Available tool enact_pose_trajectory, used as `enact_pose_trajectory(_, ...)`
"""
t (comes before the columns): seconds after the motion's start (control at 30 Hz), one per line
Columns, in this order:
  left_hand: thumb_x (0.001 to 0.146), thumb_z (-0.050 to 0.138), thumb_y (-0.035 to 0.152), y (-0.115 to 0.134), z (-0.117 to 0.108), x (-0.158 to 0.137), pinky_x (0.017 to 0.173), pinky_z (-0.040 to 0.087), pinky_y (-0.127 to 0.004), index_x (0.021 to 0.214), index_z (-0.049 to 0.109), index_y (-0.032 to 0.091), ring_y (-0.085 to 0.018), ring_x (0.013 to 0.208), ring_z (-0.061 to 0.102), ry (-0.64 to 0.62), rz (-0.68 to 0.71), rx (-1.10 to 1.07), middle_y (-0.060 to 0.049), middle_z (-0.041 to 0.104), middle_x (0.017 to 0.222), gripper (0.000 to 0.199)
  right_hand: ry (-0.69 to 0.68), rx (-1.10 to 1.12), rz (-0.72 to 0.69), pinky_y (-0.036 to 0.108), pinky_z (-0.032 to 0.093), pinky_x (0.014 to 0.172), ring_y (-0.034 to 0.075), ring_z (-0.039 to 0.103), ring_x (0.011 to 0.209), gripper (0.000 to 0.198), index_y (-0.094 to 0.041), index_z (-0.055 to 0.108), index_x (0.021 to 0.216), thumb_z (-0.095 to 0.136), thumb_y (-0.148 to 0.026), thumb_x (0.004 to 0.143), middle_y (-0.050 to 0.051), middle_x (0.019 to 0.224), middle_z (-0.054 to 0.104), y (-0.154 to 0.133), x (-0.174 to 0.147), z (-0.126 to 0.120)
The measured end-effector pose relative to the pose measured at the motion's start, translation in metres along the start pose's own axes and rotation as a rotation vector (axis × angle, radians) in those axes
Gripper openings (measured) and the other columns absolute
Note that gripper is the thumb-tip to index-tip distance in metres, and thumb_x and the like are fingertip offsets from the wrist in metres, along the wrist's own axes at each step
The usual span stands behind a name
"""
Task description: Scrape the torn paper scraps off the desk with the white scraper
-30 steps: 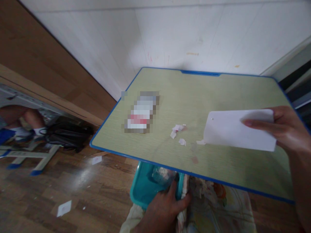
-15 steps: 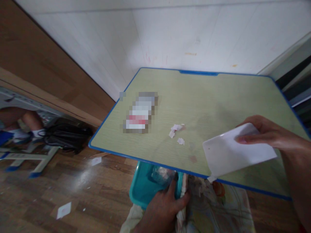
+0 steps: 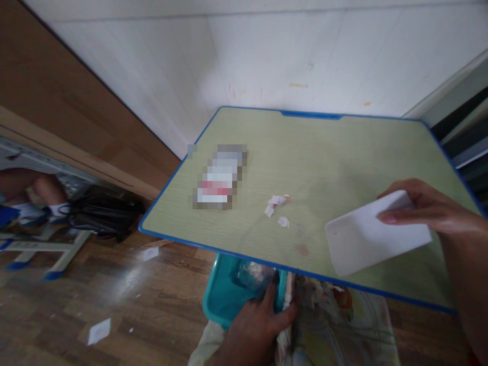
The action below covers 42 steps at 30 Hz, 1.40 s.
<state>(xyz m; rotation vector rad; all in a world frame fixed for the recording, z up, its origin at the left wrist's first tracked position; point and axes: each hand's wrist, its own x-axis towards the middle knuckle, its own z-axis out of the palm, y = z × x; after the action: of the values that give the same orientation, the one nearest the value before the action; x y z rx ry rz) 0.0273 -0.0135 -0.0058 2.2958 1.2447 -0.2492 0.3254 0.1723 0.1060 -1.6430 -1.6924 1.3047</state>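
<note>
My right hand (image 3: pixel 415 211) pinches a white box-like piece with rounded corners (image 3: pixel 373 236), thumb on top, tilted over the right front of the table (image 3: pixel 343 162). Below the table's front edge, my left hand (image 3: pixel 257 325) is closed over the right rim of a teal plastic tub (image 3: pixel 213 297), with cloth beside its fingers. Inside the tub lies a clear plastic bag (image 3: pixel 254 274), its contents whitish and hard to make out. Small torn paper scraps (image 3: pixel 276 201) lie on the table's middle. A paper scrap (image 3: pixel 338 288) is on the patterned cloth (image 3: pixel 366 325).
A pixelated phone-shaped thing (image 3: pixel 220 178) lies on the table's left. White paper pieces (image 3: pixel 99 331) are scattered on the wooden floor (image 3: pixel 133 305). A black bag (image 3: pixel 102 213) and a seated person's legs (image 3: pixel 49 190) are at left. A white wall (image 3: pixel 267 56) stands behind the table.
The paper scrap at the white piece's lower corner has dropped onto the patterned cloth. My right hand has shifted slightly right with the white piece. The left hand stays on the tub.
</note>
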Motion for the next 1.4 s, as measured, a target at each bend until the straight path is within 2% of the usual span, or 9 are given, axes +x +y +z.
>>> enact_pose_trajectory(0.1, 0.055, 0.047, 0.003, 0.0, -0.001, 0.001, 0.061, 0.042, -0.035, 0.122, 0.014, 0.039, -0.022, 0.074, 0.051, 0.001, -0.001, -0.004, -0.013, 0.021, 0.124, 0.083, 0.036, 0.092, 0.037, 0.019, 0.03, 0.034, 0.008, 0.045, 0.036, 0.018, -0.013, 0.058, 0.052, 0.066, -0.029, 0.055, -0.001, 0.044, 0.052, 0.0, 0.006, 0.005)
enact_pose_trajectory(0.17, 0.054, 0.046, 0.003, 0.001, -0.003, 0.001, 0.061, 0.042, -0.035, 0.122, 0.014, 0.039, -0.023, 0.074, 0.05, 0.009, -0.001, -0.001, -0.014, 0.021, 0.124, 0.083, 0.122, 0.137, 0.016, 0.019, 0.031, 0.037, 0.007, 0.045, 0.039, 0.019, -0.012, 0.057, 0.053, 0.064, -0.029, 0.058, -0.001, 0.047, 0.053, 0.001, 0.012, 0.01)
enact_pose_trajectory(0.23, 0.054, 0.046, 0.003, 0.001, -0.004, 0.002, 0.061, 0.042, -0.035, 0.122, 0.014, 0.038, -0.023, 0.075, 0.05, 0.013, 0.003, 0.001, -0.014, 0.022, 0.123, 0.083, 0.13, 0.137, -0.001, 0.02, 0.033, 0.04, 0.008, 0.047, 0.042, 0.02, -0.011, 0.057, 0.057, 0.064, -0.03, 0.058, -0.001, 0.05, 0.054, 0.004, 0.018, 0.015)
enact_pose_trajectory(0.53, 0.054, 0.046, 0.003, 0.003, -0.006, 0.001, 0.061, 0.041, -0.035, 0.122, 0.015, 0.038, -0.023, 0.074, 0.051, 0.005, 0.011, -0.008, -0.013, 0.024, 0.122, 0.082, -0.161, 0.149, 0.013, 0.018, 0.03, 0.037, 0.007, 0.044, 0.04, 0.017, -0.013, 0.06, 0.055, 0.064, -0.029, 0.057, -0.002, 0.047, 0.054, -0.001, 0.022, 0.048)
enact_pose_trajectory(0.73, 0.057, 0.047, 0.004, 0.002, -0.006, 0.002, 0.059, 0.041, -0.035, 0.123, 0.016, 0.038, -0.023, 0.072, 0.051, -0.003, 0.009, 0.007, -0.013, 0.026, 0.121, 0.08, -0.122, 0.281, 0.061, 0.018, 0.033, 0.037, 0.008, 0.048, 0.039, 0.015, -0.012, 0.06, 0.057, 0.064, -0.026, 0.057, -0.001, 0.048, 0.056, -0.004, 0.017, 0.037)
enact_pose_trajectory(0.87, 0.054, 0.047, 0.004, 0.002, -0.007, 0.002, 0.06, 0.041, -0.035, 0.122, 0.017, 0.037, -0.023, 0.074, 0.051, 0.006, 0.017, -0.013, -0.014, 0.025, 0.122, 0.082, -0.192, 0.211, 0.094, 0.018, 0.029, 0.034, 0.007, 0.045, 0.037, 0.018, -0.01, 0.059, 0.054, 0.065, -0.026, 0.056, -0.001, 0.044, 0.052, -0.003, 0.017, 0.028)
enact_pose_trajectory(1.03, 0.056, 0.048, 0.003, 0.003, -0.004, 0.001, 0.062, 0.041, -0.035, 0.123, 0.015, 0.039, -0.024, 0.076, 0.051, 0.008, 0.002, -0.017, -0.012, 0.027, 0.122, 0.083, -0.249, 0.127, 0.023, 0.017, 0.028, 0.034, 0.006, 0.042, 0.037, 0.02, -0.012, 0.056, 0.049, 0.065, -0.028, 0.055, -0.003, 0.043, 0.049, -0.012, 0.018, 0.052)
enact_pose_trajectory(1.2, 0.059, 0.048, 0.004, 0.002, -0.004, 0.001, 0.061, 0.042, -0.035, 0.123, 0.016, 0.039, -0.024, 0.075, 0.052, -0.013, -0.003, -0.019, -0.013, 0.025, 0.125, 0.08, -0.166, 0.21, 0.02, 0.021, 0.035, 0.037, 0.01, 0.05, 0.041, 0.014, -0.017, 0.06, 0.057, 0.063, -0.031, 0.058, -0.001, 0.051, 0.057, -0.013, 0.014, 0.07)
enact_pose_trajectory(1.4, 0.056, 0.047, 0.003, 0.002, -0.004, 0.001, 0.061, 0.042, -0.037, 0.122, 0.016, 0.039, -0.025, 0.077, 0.051, 0.009, -0.002, -0.012, -0.013, 0.027, 0.122, 0.082, 0.011, 0.231, 0.033, 0.023, 0.032, 0.035, 0.011, 0.049, 0.038, 0.015, -0.017, 0.059, 0.057, 0.062, -0.032, 0.06, -0.002, 0.048, 0.056, 0.001, 0.016, 0.052)
